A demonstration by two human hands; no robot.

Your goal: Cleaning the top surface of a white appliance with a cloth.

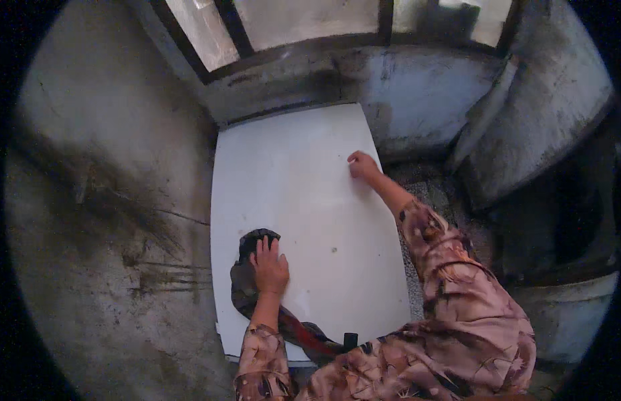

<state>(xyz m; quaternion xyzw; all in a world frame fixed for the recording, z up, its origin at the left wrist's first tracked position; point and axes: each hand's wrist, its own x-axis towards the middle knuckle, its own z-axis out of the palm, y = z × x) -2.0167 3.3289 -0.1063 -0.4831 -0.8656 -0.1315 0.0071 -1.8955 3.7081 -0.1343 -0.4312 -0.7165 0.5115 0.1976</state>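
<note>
My left hand (271, 268) lies palm down with its fingers spread on a dark, crumpled bundle (245, 285), apparently cloth, near the left side of a white tabletop (310, 200). From that bundle a red and dark strip (303, 331) trails toward my body. Farther off, my right hand (363, 165) is at the right edge of the tabletop, its fingers curled inward. Whether anything small is pinched between those fingertips cannot be made out. A small black object (350, 341) stands at the near edge, close to my patterned sleeve.
A stained plaster wall (115, 200) borders the tabletop on the left. Behind it is a low wall (420, 95) under a dark-framed window (310, 20). On the right are speckled flooring (430, 200), a grey slanting panel (536, 115) and a dark recess (556, 220).
</note>
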